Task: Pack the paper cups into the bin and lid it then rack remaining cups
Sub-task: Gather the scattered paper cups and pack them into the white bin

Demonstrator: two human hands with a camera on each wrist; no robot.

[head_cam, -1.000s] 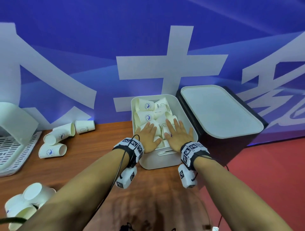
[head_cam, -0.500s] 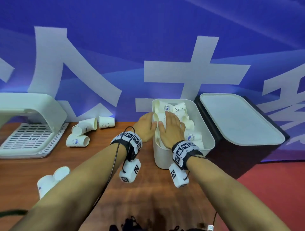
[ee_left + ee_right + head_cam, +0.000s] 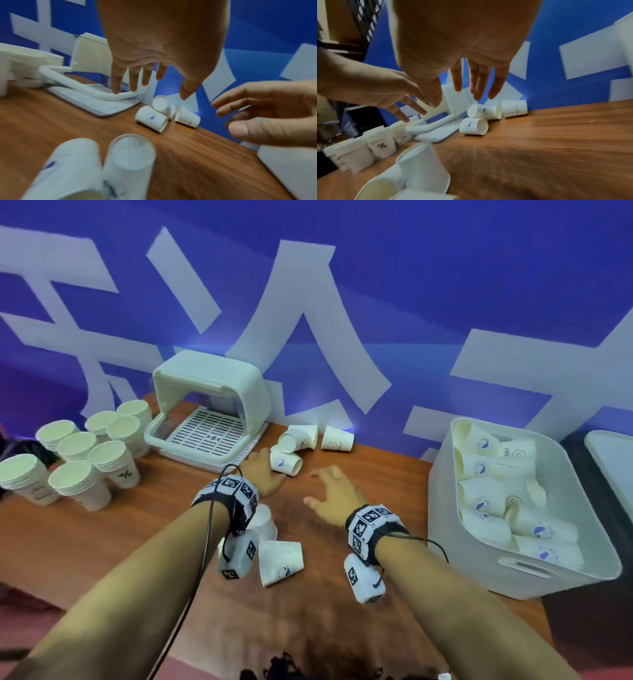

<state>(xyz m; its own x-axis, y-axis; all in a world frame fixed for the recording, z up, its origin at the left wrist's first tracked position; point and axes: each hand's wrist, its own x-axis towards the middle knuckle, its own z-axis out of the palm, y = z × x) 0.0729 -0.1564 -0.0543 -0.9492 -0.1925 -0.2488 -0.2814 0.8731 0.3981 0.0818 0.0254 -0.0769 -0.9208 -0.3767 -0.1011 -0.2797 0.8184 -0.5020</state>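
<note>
Three loose white paper cups lie by the blue wall: one [image 3: 286, 462] nearest my hands, one [image 3: 298, 436] behind it and one [image 3: 337, 438] to the right. My left hand [image 3: 262, 474] hovers open just left of the nearest cup [image 3: 151, 119], fingers spread, holding nothing. My right hand [image 3: 334, 491] is open too, fingers loosely bent, a little short of the cups [image 3: 473, 125]. Two more cups [image 3: 281, 556] lie under my left wrist. The white bin [image 3: 445, 508] at the right holds several cups on their sides. Its lid [image 3: 613, 467] lies beyond it at the frame's edge.
A white drying rack [image 3: 209, 419] with a slotted tray stands against the wall left of the loose cups. Several upright stacks of cups [image 3: 78, 460] crowd the table's left end. Bare wood lies between my hands and the bin. The blue banner wall closes the back.
Both hands left the bin, where they were pressing on the cups, and swung left over the table toward the loose cups by the wall. The view turned left with them.
</note>
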